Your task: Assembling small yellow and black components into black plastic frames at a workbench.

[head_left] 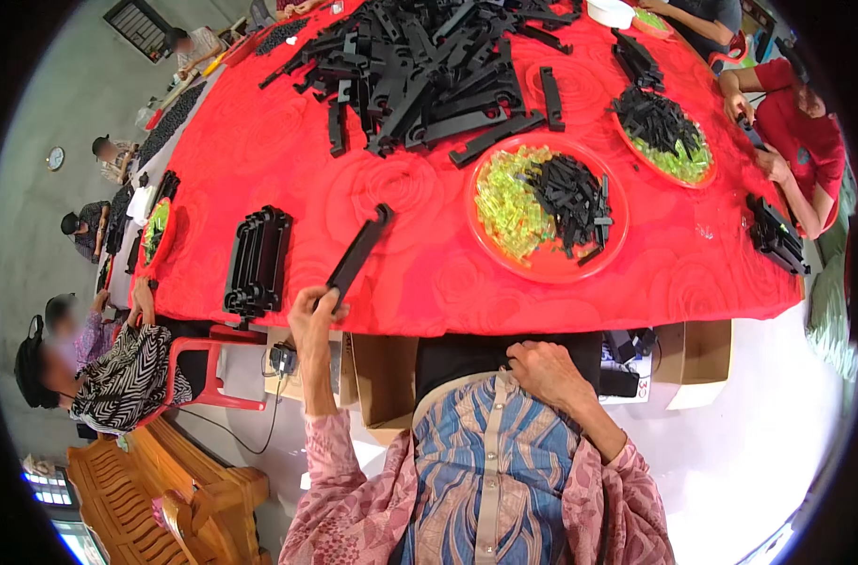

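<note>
Left hand (314,315) gripping black bar (358,254)

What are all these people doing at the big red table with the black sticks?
A person in a pink patterned shirt sits at the round table with the red cloth. Their left hand holds up a long flat black plastic bar, while their right hand rests low by their lap. Nearby stand a stack of black bars, a red plate of yellow-green and black small pieces, and a big heap of black bars. Other people sit around the table.
</note>
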`<action>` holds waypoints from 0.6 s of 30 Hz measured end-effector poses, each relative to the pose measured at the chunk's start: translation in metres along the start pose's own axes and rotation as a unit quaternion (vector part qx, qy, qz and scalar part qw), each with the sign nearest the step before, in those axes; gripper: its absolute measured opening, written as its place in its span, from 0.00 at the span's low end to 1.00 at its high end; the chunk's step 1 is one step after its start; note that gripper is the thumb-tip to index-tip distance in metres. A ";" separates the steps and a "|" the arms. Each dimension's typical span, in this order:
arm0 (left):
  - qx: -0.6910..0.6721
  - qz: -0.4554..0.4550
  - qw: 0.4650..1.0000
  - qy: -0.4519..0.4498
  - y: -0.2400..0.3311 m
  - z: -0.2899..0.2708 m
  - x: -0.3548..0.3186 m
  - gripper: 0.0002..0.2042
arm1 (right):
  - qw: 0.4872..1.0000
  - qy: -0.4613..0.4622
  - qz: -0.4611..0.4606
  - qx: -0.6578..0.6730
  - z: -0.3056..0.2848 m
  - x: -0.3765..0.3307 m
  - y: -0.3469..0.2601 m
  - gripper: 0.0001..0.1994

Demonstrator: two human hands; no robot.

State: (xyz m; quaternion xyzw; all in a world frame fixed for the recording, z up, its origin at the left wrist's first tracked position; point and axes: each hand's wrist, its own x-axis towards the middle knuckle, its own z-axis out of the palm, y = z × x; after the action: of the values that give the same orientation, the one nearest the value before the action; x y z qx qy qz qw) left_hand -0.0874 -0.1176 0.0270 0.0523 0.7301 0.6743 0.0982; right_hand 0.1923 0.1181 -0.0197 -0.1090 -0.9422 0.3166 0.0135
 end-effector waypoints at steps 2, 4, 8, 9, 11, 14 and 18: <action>-0.013 -0.045 0.999 -0.005 -0.003 -0.013 -0.024 0.06 | 0.996 0.049 -0.020 0.077 -0.008 -0.003 -0.006 0.09; -0.100 -0.085 0.987 -0.094 -0.001 -0.014 -0.047 0.05 | 0.981 0.114 -0.053 0.150 -0.021 -0.001 -0.015 0.09; -0.088 -0.129 0.974 -0.166 0.007 -0.001 -0.072 0.06 | 0.895 0.114 0.099 0.420 -0.047 0.001 -0.039 0.25; -0.089 -0.139 0.972 -0.167 0.010 0.008 -0.074 0.06 | 0.895 0.111 0.108 0.419 -0.050 0.003 -0.041 0.25; -0.060 -0.104 0.968 -0.219 0.010 0.024 -0.075 0.07 | 0.812 0.158 0.095 0.553 -0.053 0.001 -0.048 0.29; -0.104 -0.099 0.957 -0.250 0.000 0.032 -0.067 0.09 | 0.852 0.138 0.093 0.496 -0.058 -0.005 -0.042 0.27; -0.155 -0.056 0.952 -0.258 -0.007 0.044 -0.068 0.12 | 0.865 0.176 0.073 0.464 -0.051 -0.006 -0.038 0.22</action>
State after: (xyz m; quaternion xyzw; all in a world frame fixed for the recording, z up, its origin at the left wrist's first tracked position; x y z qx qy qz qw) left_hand -0.0114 -0.0895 0.0220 0.1675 0.5683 0.7359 0.3277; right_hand 0.1954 0.1174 0.0446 -0.2119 -0.6578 0.6931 0.2047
